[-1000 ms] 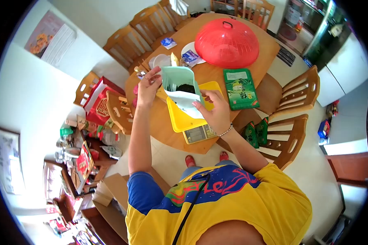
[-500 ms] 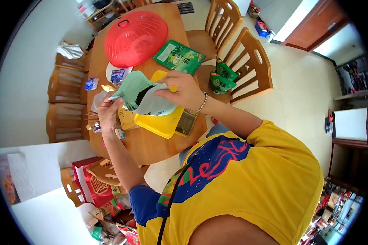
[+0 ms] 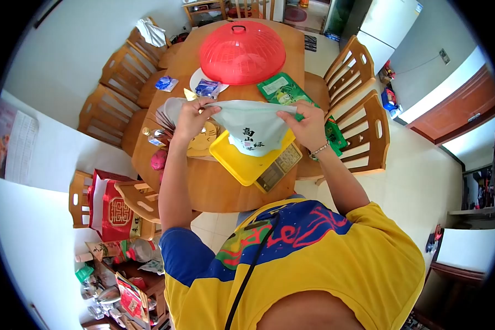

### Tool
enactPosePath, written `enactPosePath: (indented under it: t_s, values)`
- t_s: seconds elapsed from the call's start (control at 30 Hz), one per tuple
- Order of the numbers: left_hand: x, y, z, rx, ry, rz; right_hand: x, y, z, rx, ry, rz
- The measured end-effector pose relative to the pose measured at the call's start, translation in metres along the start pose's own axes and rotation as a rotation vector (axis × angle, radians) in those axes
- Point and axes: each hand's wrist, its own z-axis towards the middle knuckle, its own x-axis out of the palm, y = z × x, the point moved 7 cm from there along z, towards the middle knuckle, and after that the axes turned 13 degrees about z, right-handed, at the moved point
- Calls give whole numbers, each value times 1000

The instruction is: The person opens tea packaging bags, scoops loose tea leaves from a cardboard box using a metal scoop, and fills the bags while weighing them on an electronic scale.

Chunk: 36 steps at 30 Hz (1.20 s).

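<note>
My left hand point(image 3: 191, 119) pinches the left top corner of a pale green tea pouch point(image 3: 252, 132). At the opposite corner my right hand point(image 3: 306, 124), with a beaded bracelet at the wrist, grips the rim. The pouch's top edge is drawn nearly straight between them, and dark printed characters face me. What is inside is hidden now. Right below the pouch lies a yellow tray point(image 3: 247, 171) on a weighing scale point(image 3: 279, 168); I cannot tell whether pouch and tray touch. A green printed bag point(image 3: 280, 88) lies flat beyond my right hand.
The wooden table point(image 3: 203, 190) carries a red mesh food cover point(image 3: 242, 55), blue packets point(image 3: 207, 88), a small bottle point(image 3: 155, 136), a cat-faced board point(image 3: 203, 140) and a pink round fruit point(image 3: 159, 159). Wooden chairs point(image 3: 368, 132) line both sides. A red gift bag point(image 3: 115, 206) stands at the left.
The pouch's mouth gaped with dark leaves showing; now its top edge is stretched straight and its front faces me. My view has turned, and both hands appear farther right.
</note>
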Motion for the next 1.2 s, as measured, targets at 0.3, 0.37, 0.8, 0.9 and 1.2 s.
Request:
enactPosePath:
  t_s: [0.3, 0.37, 0.8, 0.9, 1.2]
  values:
    - [-14, -60, -6, -23, 188, 313, -2, -23, 14, 192, 150, 54]
    - [-11, -84, -5, 183, 124, 391, -3, -20, 21, 193, 180, 80]
    - [17, -87, -6, 510, 55, 690, 60, 46, 33, -330, 325, -580]
    - [10, -97, -8, 458, 72, 655, 74, 23, 40, -180, 418, -638]
    - [24, -101, 1, 417, 169, 589, 76, 14, 47, -72, 509, -516]
